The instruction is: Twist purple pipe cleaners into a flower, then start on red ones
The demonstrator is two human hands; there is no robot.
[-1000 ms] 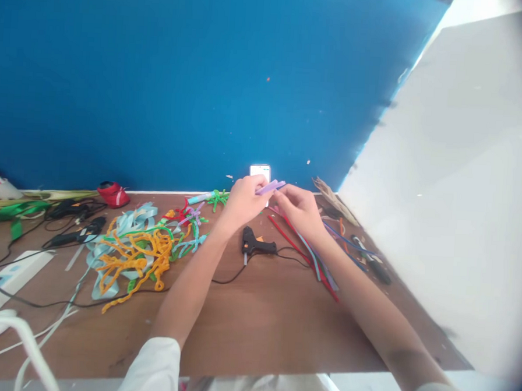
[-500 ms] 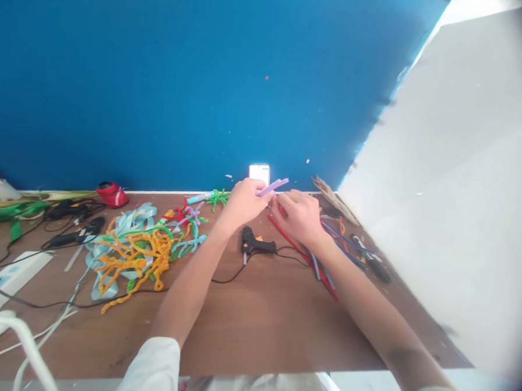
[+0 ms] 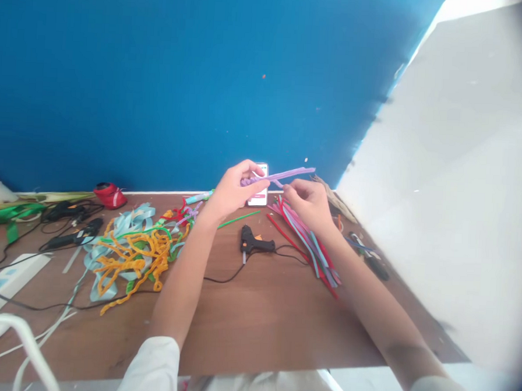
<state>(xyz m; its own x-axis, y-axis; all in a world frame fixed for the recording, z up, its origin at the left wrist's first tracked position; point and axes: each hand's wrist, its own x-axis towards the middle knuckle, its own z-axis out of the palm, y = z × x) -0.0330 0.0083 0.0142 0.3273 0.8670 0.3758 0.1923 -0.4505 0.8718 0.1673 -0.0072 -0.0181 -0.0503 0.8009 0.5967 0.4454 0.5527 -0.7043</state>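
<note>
Lilac stems now fan apart

Half a second ago, fingers nearly met and only short lilac ends poked up between them. Now the hands have parted and far more of the stems' length shows. With the black glue gun as the middle of the clock, the left hand is at 11 and the right hand between 1 and 2, with the stems raised above the tabletop from one to the other.

The left hand pinches the gathered end, which looks twisted or bunched; its blur hides the detail. From that grip the free lengths point towards 2 o'clock. The right fingertips grasp one separate strand, angled below the others and clear of them along its visible part. As I judge it, the work has gone from handling at the join to handling a single strand, the gathered end serving as anchor.

The shift has also uncovered more of the phone at 12 o'clock, behind the stems, and a green stem lying between 10 and 11. At 3 o'clock, more of the bundle of coloured stems shows beside the right forearm. At 9 o'clock the orange twisted stems lie as they did, over pale blue ribbon.
</note>
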